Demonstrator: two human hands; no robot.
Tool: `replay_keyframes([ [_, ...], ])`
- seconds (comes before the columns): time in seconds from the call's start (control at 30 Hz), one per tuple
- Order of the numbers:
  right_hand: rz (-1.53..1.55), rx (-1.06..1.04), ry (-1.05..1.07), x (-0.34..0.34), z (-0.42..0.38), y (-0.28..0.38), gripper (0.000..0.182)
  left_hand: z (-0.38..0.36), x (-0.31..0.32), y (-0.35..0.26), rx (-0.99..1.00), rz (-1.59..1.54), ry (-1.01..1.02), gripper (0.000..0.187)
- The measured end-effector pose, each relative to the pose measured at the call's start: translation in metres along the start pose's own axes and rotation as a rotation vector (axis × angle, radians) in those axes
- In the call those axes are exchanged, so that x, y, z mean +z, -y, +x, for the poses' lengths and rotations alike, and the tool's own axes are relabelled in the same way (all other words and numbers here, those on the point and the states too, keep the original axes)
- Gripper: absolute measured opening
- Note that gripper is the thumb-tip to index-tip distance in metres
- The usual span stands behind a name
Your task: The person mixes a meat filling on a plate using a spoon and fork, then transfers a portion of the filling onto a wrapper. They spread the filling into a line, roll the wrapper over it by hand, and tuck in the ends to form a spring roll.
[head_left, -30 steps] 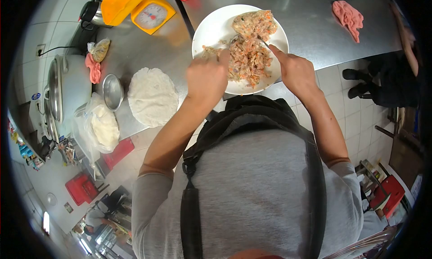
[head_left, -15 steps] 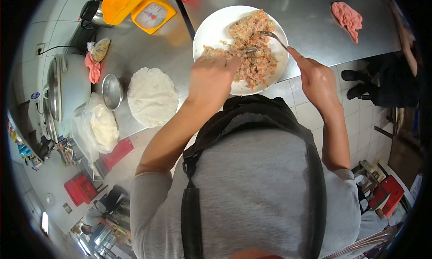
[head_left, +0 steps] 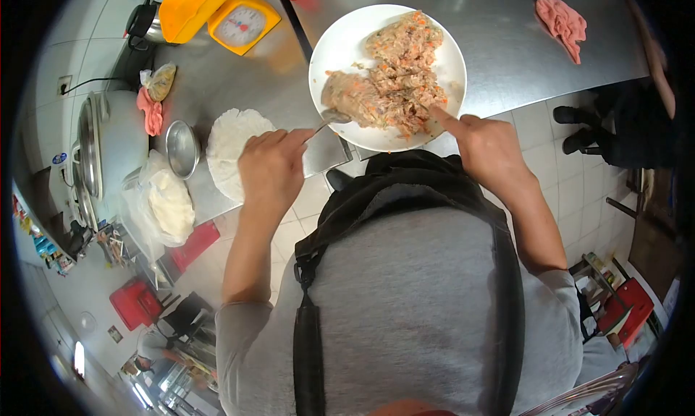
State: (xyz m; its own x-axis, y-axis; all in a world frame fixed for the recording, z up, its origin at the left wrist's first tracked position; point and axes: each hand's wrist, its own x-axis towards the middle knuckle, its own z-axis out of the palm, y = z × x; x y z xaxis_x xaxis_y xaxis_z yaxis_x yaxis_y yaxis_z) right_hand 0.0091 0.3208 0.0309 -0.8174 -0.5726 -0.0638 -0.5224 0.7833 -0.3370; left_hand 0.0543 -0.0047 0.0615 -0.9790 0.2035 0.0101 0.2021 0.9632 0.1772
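Observation:
A white plate (head_left: 334,48) carries a mound of minced filling (head_left: 402,83) flecked with orange bits. My left hand (head_left: 271,166) is closed round the handle of a spoon (head_left: 335,116), whose bowl is at the plate's left rim beside the filling. On the other side, my right hand (head_left: 499,155) is closed with its index finger stretched toward the filling's right edge. The fork it grips is mostly hidden by the finger and the filling. A flat round of dough (head_left: 230,152) lies on the steel table, partly behind my left hand.
Left of the dough are a metal bowl (head_left: 182,150) and a plastic bag of dough (head_left: 171,208). A yellow scale (head_left: 245,24) stands at the back left. One pink cloth (head_left: 561,27) lies at the right, near another person's dark-clothed legs (head_left: 630,137).
My left hand has moved left with the spoon, from over the filling to the plate's left rim. The right hand has come down and nearer, bringing the fork to the filling's right side.

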Motion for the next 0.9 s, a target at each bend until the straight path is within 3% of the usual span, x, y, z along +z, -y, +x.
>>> replay_keyframes([
  [0.13, 0.012, -0.013, 0.002, 0.014, 0.002, -0.005, 0.058, 0.002, 0.048, 0.005, -0.134, -0.184, -0.2, 0.018],
  [0.17, 0.04, -0.023, 0.007, 0.017, 0.004, -0.005, 0.058, 0.003, 0.052, 0.005, -0.132, -0.184, -0.202, 0.018],
  [0.23, 0.07, -0.035, 0.013, 0.026, 0.006, -0.004, 0.058, 0.005, 0.059, 0.005, -0.369, -0.437, -0.07, 0.014],
  [0.37, 0.121, -0.017, -0.101, 0.041, 0.017, 0.006, 0.058, 0.016, 0.069, 0.002, -0.389, -0.429, -0.126, 0.014],
  [0.57, 0.077, 0.037, -0.139, 0.019, 0.026, 0.017, 0.057, 0.037, 0.036, 0.015, -0.158, 0.064, -0.347, 0.018],
  [0.7, -0.029, 0.104, -0.161, 0.002, 0.009, 0.007, 0.06, 0.04, 0.009, -0.005, -0.173, 0.048, -0.42, 0.024],
  [0.77, -0.027, 0.085, -0.135, 0.008, 0.001, 0.003, 0.058, 0.049, 0.026, -0.01, 0.113, -0.128, -0.432, 0.02],
  [0.83, -0.024, 0.068, -0.111, 0.008, -0.006, 0.0, 0.057, 0.058, 0.031, -0.03, 0.062, -0.119, -0.364, 0.018],
  [0.9, 0.108, 0.078, -0.269, -0.002, -0.02, -0.002, 0.055, 0.067, 0.038, -0.036, -0.135, -0.063, -0.029, 0.018],
])
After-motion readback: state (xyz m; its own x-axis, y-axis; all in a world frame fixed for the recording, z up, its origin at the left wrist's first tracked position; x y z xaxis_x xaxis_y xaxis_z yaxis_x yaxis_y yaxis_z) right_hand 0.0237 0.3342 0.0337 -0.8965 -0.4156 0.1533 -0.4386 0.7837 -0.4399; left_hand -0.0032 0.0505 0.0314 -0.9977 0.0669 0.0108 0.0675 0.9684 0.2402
